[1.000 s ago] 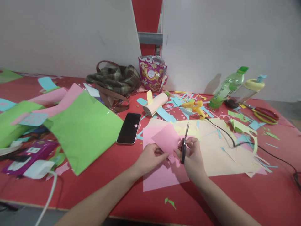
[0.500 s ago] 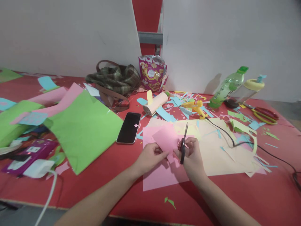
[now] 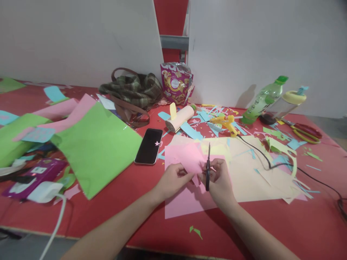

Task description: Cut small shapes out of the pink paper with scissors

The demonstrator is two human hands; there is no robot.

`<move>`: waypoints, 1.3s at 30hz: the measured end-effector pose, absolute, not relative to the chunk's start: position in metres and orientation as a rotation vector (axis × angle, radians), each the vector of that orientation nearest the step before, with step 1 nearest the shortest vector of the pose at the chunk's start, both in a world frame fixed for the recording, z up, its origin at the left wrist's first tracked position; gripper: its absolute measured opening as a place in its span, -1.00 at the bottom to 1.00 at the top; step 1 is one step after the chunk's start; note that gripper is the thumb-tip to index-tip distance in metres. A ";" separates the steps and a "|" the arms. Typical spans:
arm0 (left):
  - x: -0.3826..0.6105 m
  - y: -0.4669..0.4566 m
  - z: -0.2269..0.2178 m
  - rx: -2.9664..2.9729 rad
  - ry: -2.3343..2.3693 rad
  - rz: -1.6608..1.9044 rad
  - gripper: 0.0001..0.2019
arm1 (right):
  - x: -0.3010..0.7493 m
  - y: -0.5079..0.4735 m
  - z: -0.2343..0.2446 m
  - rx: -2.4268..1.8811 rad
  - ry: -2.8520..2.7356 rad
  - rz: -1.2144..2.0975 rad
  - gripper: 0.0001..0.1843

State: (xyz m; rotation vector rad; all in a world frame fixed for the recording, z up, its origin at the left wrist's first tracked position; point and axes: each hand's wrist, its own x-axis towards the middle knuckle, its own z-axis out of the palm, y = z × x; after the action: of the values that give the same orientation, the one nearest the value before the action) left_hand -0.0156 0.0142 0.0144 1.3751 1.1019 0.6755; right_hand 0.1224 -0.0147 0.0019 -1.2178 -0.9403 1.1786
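My left hand pinches a small piece of pink paper above the red table. Black-handled scissors stand upright in my right hand, fingers through the handles, blades pointing away and against the paper's right edge. Under both hands lies a larger pink sheet, partly on a cream sheet.
A black phone lies left of the hands, beside a big green sheet. Behind are a plaid bag, snack pouch, paper roll, yellow glue gun with black cord, green bottle, red-and-yellow scissors and paper scraps.
The scissors have swung from leaning right to nearly upright and shifted a little left. The pink piece has turned and sits lower in my left hand.
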 end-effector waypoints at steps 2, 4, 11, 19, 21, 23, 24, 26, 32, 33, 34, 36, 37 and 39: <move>-0.015 0.014 0.013 1.379 1.134 0.674 -0.85 | 0.123 -0.015 0.002 -1.215 -0.951 1.173 -0.57; -0.015 0.015 0.013 1.369 1.162 0.676 -0.81 | 0.123 -0.015 0.002 -1.200 -0.961 1.170 -0.58; -0.015 0.015 0.018 1.254 1.091 0.677 -0.78 | 0.124 -0.015 0.003 -1.239 -0.944 1.133 -0.60; -0.014 0.014 0.014 1.311 1.048 0.653 -0.87 | 0.122 -0.015 0.004 -1.198 -0.941 1.185 -0.64; -0.014 0.014 0.014 1.313 1.066 0.646 -0.87 | 0.123 -0.015 0.004 -1.189 -0.914 1.196 -0.65; -0.015 0.014 0.014 1.301 1.079 0.632 -0.86 | 0.124 -0.014 0.003 -1.179 -0.885 1.191 -0.65; -0.015 0.014 0.014 1.295 1.083 0.624 -0.86 | 0.124 -0.014 0.003 -1.177 -0.878 1.186 -0.64; -0.015 0.014 0.014 1.287 1.087 0.613 -0.85 | 0.124 -0.014 0.002 -1.175 -0.881 1.181 -0.62; -0.016 0.014 0.015 1.281 1.058 0.601 -0.85 | 0.123 -0.015 0.004 -1.164 -0.900 1.185 -0.62; -0.016 0.014 0.015 1.285 1.065 0.603 -0.85 | 0.123 -0.015 0.004 -1.167 -0.900 1.183 -0.62; -0.016 0.014 0.016 1.293 1.074 0.608 -0.86 | 0.123 -0.015 0.005 -1.172 -0.902 1.181 -0.62; -0.016 0.014 0.016 1.313 1.095 0.611 -0.86 | 0.124 -0.015 0.005 -1.183 -0.909 1.175 -0.62; -0.016 0.014 0.016 1.319 1.101 0.609 -0.85 | 0.124 -0.015 0.005 -1.187 -0.914 1.175 -0.62; -0.016 0.014 0.016 1.320 1.096 0.601 -0.85 | 0.124 -0.015 0.005 -1.187 -0.918 1.175 -0.61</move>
State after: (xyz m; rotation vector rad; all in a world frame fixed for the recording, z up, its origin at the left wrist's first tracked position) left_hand -0.0158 0.0144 0.0162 1.3203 1.0960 0.6014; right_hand 0.1240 -0.0149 0.0047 -1.1874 -0.9182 1.1747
